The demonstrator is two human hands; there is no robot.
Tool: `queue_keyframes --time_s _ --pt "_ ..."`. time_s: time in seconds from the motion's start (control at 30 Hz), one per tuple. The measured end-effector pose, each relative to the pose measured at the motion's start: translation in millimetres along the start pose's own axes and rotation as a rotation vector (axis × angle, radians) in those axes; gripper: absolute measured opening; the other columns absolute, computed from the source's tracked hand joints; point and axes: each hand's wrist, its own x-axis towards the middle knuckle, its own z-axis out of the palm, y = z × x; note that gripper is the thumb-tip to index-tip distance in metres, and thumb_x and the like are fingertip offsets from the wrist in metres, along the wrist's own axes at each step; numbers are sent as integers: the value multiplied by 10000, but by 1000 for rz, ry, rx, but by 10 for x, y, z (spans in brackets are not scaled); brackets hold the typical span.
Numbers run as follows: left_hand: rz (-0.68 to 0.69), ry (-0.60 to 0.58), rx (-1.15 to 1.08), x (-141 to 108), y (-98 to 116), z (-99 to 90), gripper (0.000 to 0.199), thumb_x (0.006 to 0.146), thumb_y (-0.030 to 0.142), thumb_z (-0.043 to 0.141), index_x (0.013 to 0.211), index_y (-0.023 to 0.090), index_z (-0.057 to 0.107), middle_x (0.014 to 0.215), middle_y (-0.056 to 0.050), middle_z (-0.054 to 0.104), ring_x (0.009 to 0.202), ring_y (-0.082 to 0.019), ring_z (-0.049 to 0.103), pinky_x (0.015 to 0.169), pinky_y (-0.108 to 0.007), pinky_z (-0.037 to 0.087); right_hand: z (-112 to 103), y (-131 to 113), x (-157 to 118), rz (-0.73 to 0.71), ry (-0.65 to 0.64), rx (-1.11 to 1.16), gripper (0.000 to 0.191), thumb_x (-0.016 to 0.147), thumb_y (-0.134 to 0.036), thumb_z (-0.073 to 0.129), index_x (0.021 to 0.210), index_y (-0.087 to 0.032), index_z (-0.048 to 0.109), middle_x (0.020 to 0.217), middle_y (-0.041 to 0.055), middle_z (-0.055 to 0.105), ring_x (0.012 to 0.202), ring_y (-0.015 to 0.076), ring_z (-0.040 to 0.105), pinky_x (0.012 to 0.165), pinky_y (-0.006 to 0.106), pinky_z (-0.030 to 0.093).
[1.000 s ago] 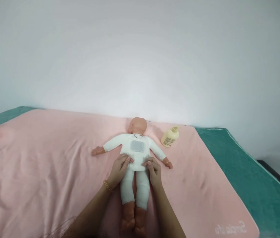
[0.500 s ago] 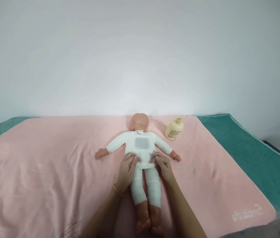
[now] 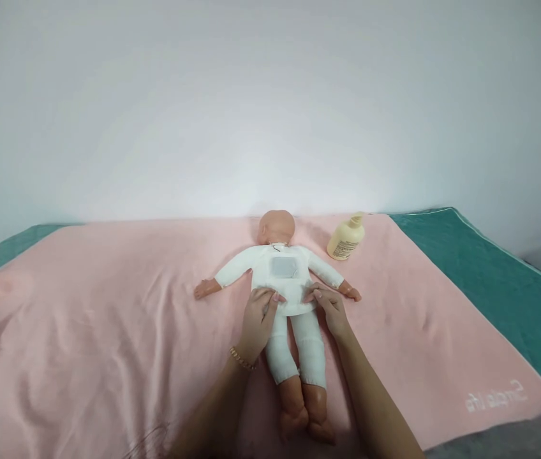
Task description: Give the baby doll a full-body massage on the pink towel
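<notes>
A baby doll (image 3: 299, 342) lies back up, its bald head toward the wall, arms spread sideways and legs toward me. Its body is white cloth, with a grey rectangular panel (image 3: 284, 267) on the upper back. My left hand (image 3: 259, 319) rests at the left of the lower back, thumb and curled fingers closed together on the cloth. Opposite it, my right hand (image 3: 330, 308) pinches at the right side in the same way. The fingertips touch the doll; how much cloth lies between them is hard to see.
A yellow pump bottle (image 3: 346, 238) stands beyond the doll's right-hand arm. Under everything is a wrinkled pink blanket (image 3: 108, 319) over a green cover (image 3: 485, 287). A pale wall (image 3: 270, 115) rises behind the far edge.
The whole view has shifted, so doll, bottle and hands appear a little farther right and higher. Both hands keep about the same place on the doll's lower back.
</notes>
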Motion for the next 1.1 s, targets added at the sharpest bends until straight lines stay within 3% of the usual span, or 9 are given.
queue_keyframes --time_s 0.43,0.77,0.93,1.1 --pt "25 22 21 -2 50 28 345 973 293 379 799 196 660 865 -52 672 888 -211 586 846 -372 440 -29 -101 -47 -11 -89 -51 349 912 -454 537 778 -224 761 840 69 635 838 225 581 794 354 433" --pt "58 49 36 -38 87 20 331 972 270 381 815 181 659 818 -55 659 860 -200 585 816 -350 445 -5 -171 -96 -97 -147 -140 294 929 -401 530 839 -255 770 884 66 617 899 225 568 846 377 431" --pt "143 -51 91 -37 110 10 315 969 253 394 808 179 654 787 -47 661 817 -194 577 771 -337 433 66 -156 -116 -127 -143 -265 316 940 -386 510 799 -254 760 875 62 614 898 218 554 852 389 430" --pt "97 -118 177 14 43 40 306 957 251 424 768 180 655 730 -37 645 790 -196 567 743 -329 422 112 -88 -85 -115 -156 -326 337 944 -358 503 728 -236 731 832 51 620 844 204 559 816 387 431"
